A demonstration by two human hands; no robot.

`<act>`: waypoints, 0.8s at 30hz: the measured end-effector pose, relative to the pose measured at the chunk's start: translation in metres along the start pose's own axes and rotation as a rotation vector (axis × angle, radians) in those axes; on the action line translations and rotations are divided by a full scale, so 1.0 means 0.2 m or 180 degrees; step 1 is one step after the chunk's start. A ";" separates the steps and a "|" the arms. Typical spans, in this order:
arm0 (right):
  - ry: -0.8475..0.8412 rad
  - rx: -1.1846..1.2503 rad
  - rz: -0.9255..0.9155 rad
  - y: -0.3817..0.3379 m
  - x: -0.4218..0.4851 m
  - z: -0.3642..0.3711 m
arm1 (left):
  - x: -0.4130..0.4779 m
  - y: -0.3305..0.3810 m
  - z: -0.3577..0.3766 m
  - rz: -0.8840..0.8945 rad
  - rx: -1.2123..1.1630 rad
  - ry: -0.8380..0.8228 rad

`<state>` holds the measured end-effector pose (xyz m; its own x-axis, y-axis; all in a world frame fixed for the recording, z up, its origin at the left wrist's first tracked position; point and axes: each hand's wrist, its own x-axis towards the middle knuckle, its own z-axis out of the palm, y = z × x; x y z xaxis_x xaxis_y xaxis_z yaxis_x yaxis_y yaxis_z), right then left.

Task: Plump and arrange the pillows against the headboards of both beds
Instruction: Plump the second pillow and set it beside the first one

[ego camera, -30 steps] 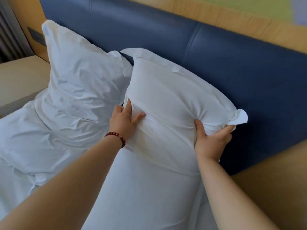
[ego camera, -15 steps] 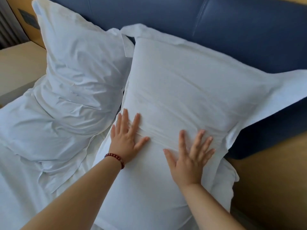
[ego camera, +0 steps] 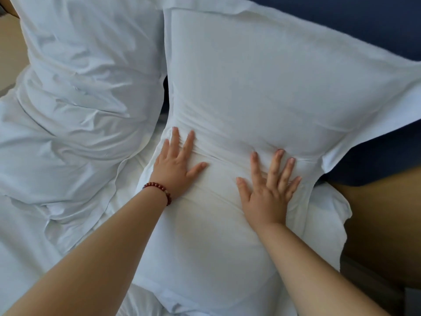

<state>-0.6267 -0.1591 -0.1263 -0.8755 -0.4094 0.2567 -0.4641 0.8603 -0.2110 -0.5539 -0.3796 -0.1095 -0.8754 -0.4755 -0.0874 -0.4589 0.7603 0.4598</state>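
Two white pillows lean against the blue headboard (ego camera: 364, 21). The right pillow (ego camera: 250, 76) stands upright on another white pillow (ego camera: 205, 258) that lies flat below it. My left hand (ego camera: 175, 165), with a red bead bracelet at the wrist, presses flat on the right pillow's lower left. My right hand (ego camera: 268, 190) presses flat with spread fingers on its lower right. The fabric creases between both hands. The left pillow (ego camera: 91, 71) is crumpled and leans beside it, untouched.
White bedding (ego camera: 27, 224) lies rumpled at the lower left. A tan wooden bedside surface (ego camera: 387, 224) runs along the right of the bed. Another tan surface (ego camera: 11, 53) shows at the left edge.
A second ago both hands gripped the right pillow's lower corners; they then let go and now press flat on its front. The view has moved closer to the pillows.
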 end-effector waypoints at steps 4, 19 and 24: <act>-0.0914 0.0183 0.0583 0.00 -0.20 -0.09 | -0.12 -0.15 -0.05 -0.0660 -0.0481 -0.0305; -0.0693 0.0436 0.0764 -0.14 -0.32 -0.09 | -0.16 -0.18 -0.16 -0.1311 -0.1074 0.0510; -0.0994 0.0304 0.0941 -0.23 -0.33 0.00 | -0.16 -0.30 -0.16 -0.1444 -0.1023 0.0158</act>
<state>-0.5471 -0.1722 -0.1338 -0.9644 -0.2347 -0.1220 -0.1851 0.9282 -0.3226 -0.4934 -0.4247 -0.1070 -0.5892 -0.7499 -0.3010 -0.7116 0.3050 0.6329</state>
